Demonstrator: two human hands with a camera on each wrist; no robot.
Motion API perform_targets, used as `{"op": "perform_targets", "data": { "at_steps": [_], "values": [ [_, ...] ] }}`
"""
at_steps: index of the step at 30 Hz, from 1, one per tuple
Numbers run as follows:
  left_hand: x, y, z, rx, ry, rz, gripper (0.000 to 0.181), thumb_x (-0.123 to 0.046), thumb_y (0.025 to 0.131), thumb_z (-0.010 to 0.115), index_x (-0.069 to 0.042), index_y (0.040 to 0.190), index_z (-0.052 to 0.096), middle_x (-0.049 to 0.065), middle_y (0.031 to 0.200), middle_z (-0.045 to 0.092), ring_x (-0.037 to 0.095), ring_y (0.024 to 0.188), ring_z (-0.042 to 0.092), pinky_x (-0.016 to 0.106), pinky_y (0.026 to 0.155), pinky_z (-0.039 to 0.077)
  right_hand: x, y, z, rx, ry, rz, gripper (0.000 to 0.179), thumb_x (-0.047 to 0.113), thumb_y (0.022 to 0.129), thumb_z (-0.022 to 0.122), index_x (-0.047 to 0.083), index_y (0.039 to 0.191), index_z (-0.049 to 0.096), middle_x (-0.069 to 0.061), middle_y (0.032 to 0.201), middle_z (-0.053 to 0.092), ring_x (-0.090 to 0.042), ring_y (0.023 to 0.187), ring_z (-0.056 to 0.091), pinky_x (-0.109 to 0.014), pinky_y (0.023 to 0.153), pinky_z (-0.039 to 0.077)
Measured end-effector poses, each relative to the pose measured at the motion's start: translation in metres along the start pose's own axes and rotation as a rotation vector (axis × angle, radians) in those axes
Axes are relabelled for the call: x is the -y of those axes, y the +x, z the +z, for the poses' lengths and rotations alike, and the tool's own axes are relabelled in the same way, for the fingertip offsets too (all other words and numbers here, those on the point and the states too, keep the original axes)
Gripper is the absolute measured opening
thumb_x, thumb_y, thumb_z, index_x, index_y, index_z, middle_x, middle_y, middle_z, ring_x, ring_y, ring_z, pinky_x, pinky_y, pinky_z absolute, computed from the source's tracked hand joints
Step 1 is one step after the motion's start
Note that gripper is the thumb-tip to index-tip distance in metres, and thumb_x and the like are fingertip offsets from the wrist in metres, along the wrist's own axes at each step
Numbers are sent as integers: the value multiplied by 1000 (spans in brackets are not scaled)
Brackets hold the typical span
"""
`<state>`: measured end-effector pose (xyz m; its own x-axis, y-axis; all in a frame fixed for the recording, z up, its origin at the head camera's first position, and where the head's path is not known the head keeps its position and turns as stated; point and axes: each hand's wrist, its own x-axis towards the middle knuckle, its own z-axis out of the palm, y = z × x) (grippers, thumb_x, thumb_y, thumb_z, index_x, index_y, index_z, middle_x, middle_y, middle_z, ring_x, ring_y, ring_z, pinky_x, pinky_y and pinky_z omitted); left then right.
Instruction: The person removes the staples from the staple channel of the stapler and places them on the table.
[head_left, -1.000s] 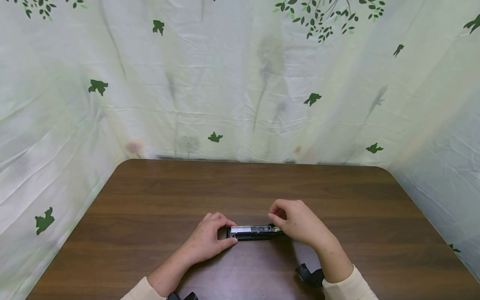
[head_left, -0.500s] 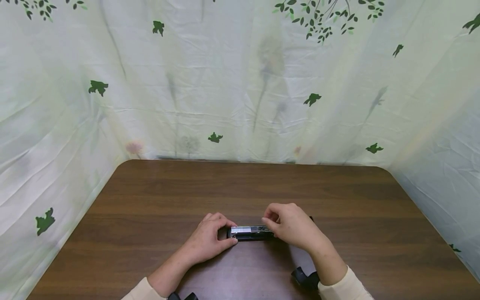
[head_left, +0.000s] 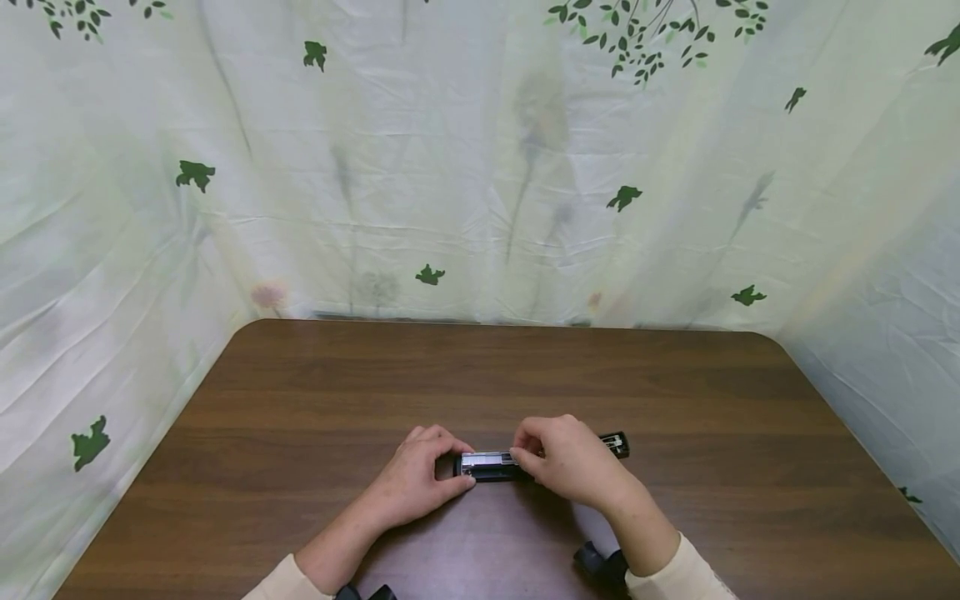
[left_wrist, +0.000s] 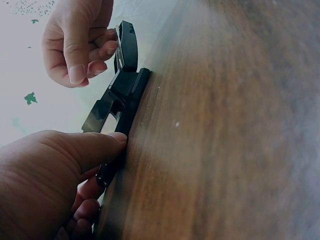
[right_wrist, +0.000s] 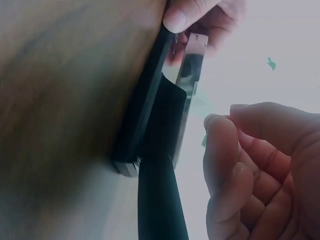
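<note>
A pale cloth [head_left: 465, 125] printed with leaves and birds encloses the far side of a brown wood-grain table [head_left: 345, 375]. A black stapler [head_left: 491, 473] lies opened out near the middle of the near half of the table, its long axis running crosswise, left to right in front of the person. Its top arm [head_left: 618, 444] is swung back past the right end and shows beyond the right hand [head_left: 567, 463]. The silvery rail [head_left: 486, 459] faces up; in the wrist views it stands clear of the base [left_wrist: 131, 106] toward the left end, with a gap between. The left hand [head_left: 416, 475] is the nearer, in contact with the stapler: it grips the left end, thumb [left_wrist: 102, 147] on the near side and fingers [left_wrist: 89, 207] on the far side. The right hand is held over the stapler's right portion, so the stapler lies below its fingers; both wrist views show no contact with the base or rail. The right fingers are curled in, thumb and forefinger drawn together at the fingertips [right_wrist: 221, 137] with practically no opening. Nothing is visible between them; an item as small as a staple would be hard to make out.
</note>
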<state>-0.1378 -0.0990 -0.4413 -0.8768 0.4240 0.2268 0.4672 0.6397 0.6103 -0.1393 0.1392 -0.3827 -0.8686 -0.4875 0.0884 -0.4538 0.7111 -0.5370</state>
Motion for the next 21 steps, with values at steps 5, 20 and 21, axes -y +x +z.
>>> {"op": "perform_targets", "data": {
  "at_steps": [5,20,21],
  "values": [
    [0,0,0,1,0,1,28,-33,73,77,-29,99,66,-19,91,52,9,88,45,33,80,36,2,2,6,-13,-29,-25,10,22,85,65,25,76,61,20,64,54,1,56,50,-22,55,42],
    [0,0,0,9,9,-1,28,-34,74,77,-29,99,66,-18,91,52,8,89,45,32,80,36,4,3,18,-33,-74,-14,10,20,84,64,22,75,65,19,59,50,-1,51,46,-22,50,39],
    [0,0,0,9,9,-2,28,-34,74,76,-29,99,66,-19,91,52,8,88,45,32,80,36,4,3,18,-31,-74,-9,9,20,85,63,22,76,65,19,59,51,-1,51,47,-22,50,39]
  ]
}}
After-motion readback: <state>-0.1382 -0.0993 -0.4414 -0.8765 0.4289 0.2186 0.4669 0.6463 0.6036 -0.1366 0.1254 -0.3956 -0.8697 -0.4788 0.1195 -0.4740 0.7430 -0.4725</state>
